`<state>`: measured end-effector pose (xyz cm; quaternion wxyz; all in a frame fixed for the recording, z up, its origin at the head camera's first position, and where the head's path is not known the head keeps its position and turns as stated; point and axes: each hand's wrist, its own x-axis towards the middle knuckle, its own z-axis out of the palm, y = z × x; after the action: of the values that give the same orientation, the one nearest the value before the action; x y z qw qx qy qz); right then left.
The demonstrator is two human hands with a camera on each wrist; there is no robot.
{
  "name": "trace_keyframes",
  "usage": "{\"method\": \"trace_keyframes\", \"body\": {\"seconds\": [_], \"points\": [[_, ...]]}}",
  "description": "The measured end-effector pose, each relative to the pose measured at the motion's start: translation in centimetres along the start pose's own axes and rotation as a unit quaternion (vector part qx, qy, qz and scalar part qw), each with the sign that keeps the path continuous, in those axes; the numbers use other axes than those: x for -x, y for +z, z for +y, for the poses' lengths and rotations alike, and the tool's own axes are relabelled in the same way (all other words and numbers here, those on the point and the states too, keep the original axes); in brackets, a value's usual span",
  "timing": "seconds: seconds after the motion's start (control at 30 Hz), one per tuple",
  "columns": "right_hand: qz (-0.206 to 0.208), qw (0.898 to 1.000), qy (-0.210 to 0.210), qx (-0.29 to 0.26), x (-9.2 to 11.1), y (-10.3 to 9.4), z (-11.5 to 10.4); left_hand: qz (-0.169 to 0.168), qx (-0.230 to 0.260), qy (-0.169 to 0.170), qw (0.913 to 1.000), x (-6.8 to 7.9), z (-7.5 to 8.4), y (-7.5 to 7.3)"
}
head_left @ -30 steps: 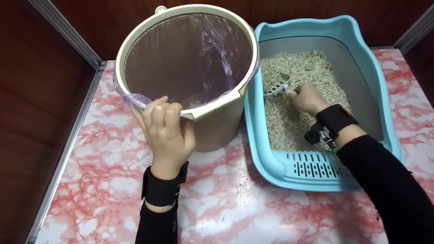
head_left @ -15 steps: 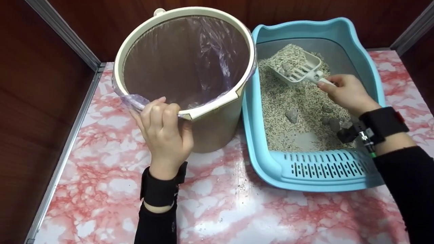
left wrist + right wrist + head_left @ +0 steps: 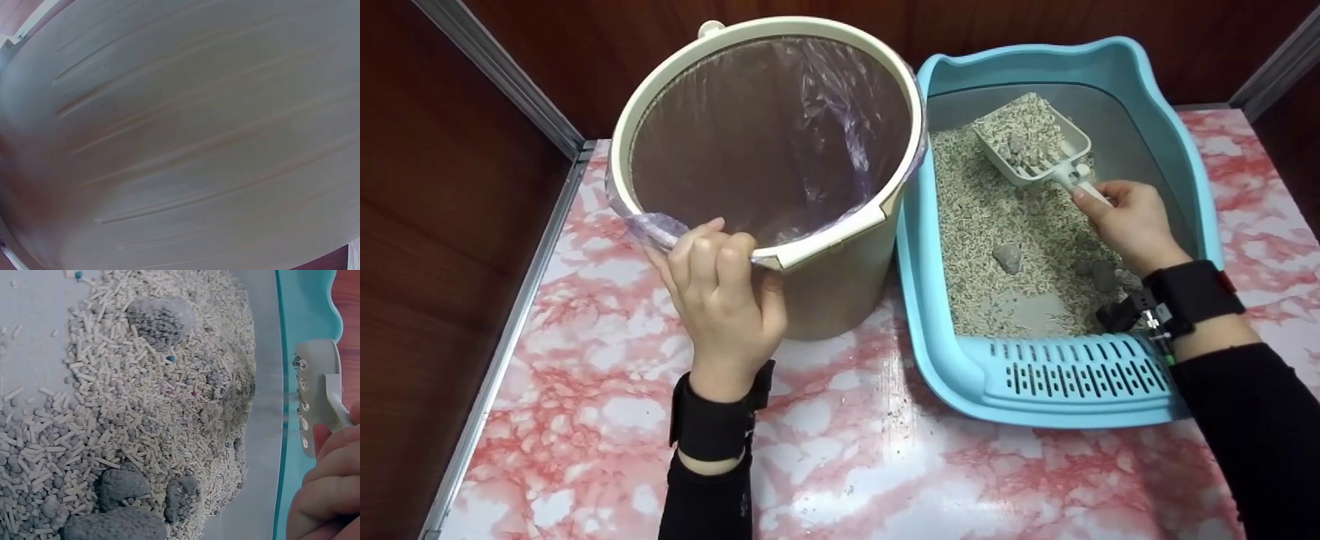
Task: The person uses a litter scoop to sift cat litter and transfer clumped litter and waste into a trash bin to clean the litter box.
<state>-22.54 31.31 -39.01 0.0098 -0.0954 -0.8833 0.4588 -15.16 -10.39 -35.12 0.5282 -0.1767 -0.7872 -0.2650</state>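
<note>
My right hand pinches the handle of the scoop above the back half of the litter box. A second ago the scoop sat down in the litter by the box's left wall; now it's raised and loaded, with room between it and both side walls. Grey clumps show toward the box's front. Just left of the box, my left hand grips the bin rim as before.
</note>
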Motion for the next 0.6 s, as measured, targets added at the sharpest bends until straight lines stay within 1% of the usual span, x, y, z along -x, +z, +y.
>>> {"method": "trace_keyframes", "body": {"seconds": [0.13,0.2,0.33,0.47,0.6], "points": [[-0.013,1.0,0.008,0.015,0.07,0.09,0.01,0.002,0.001,-0.001,1.0,-0.01,0.07,-0.15],[-0.027,1.0,0.008,0.012,0.15,0.08,0.03,0.002,0.001,-0.002,1.0,0.01,0.13,-0.21],[-0.048,0.999,-0.002,0.002,0.41,0.21,0.01,0.005,0.001,-0.001,1.0,0.02,0.19,-0.27],[-0.056,0.998,-0.019,0.004,0.59,0.51,-0.16,0.009,0.001,-0.001,1.0,-0.01,0.21,-0.26],[-0.07,0.997,-0.019,0.008,0.7,0.66,-0.31,0.01,0.002,0.0,1.0,-0.03,0.24,-0.28]]}}
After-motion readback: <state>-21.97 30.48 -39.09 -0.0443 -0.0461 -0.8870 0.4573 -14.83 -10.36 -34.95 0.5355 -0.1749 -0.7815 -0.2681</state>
